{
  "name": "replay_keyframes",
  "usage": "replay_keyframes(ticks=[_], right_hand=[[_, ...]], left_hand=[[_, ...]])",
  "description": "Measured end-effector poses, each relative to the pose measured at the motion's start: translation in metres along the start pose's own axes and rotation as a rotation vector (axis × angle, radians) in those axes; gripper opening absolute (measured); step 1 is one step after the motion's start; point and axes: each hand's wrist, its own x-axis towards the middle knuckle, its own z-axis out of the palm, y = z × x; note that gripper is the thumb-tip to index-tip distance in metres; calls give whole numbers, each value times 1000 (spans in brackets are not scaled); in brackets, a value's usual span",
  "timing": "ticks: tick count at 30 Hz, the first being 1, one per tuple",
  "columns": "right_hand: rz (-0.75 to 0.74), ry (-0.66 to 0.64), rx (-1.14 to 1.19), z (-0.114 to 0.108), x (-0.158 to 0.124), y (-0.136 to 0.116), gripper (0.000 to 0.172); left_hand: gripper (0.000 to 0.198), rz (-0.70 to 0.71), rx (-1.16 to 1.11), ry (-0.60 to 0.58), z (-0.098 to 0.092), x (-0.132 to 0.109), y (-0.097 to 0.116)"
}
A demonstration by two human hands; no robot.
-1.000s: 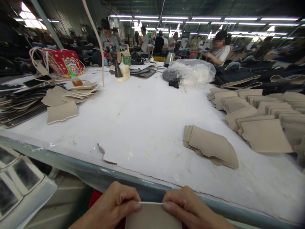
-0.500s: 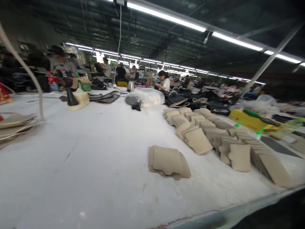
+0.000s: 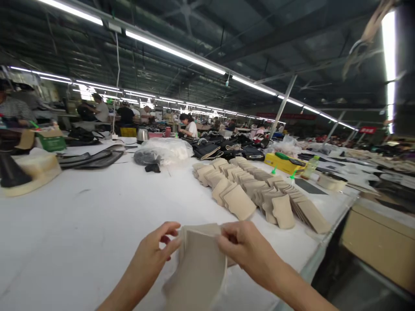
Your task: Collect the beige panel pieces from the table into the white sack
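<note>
A beige fabric piece [image 3: 198, 263] hangs in front of me, held up above the white table [image 3: 90, 216]. My left hand [image 3: 155, 248] pinches its top left corner with thumb and forefinger. My right hand [image 3: 241, 246] grips its top right edge, fingers closed. Beyond my hands, rows of matching beige pieces [image 3: 253, 190] lie overlapped on the table's right half.
A clear plastic bag [image 3: 167, 151] and dark pieces [image 3: 92, 159] lie at the far side. A cream block with a black cone [image 3: 27, 170] sits at the left. A yellow tray [image 3: 282, 163] and green-capped bottle [image 3: 310, 166] stand at the right. Other people work at distant tables.
The camera has swung up and to the right. My hands, at the table's near edge a second ago and out of view half a second ago, now hold the beige piece raised over the table.
</note>
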Motion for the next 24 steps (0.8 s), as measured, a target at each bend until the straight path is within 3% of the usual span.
replay_keyframes(ticks=[3,7,12,15,18,21,24], right_hand=[[-37,137,-381,-13,27,-22,30],[31,44,-484,3,72,-38,10],[129,-84,-288,43,117,-26,21],[126,-107,-157,49,120,2,31],[156,64,-124,35,104,52,22],[278,140,-78,26,78,104,33],[376,124,43,41,57,133,44]], left_hand=[[63,-83,-36,0,14,29,-9],[66,-207,-163,-38,28,40,-28],[61,52,-138,-176,29,36,-34],[59,-22,27,-57,28,39,-47],[74,-150,126,76,29,42,-68],[88,-182,134,110,37,43,-80],[88,-104,129,99,53,49,-82]])
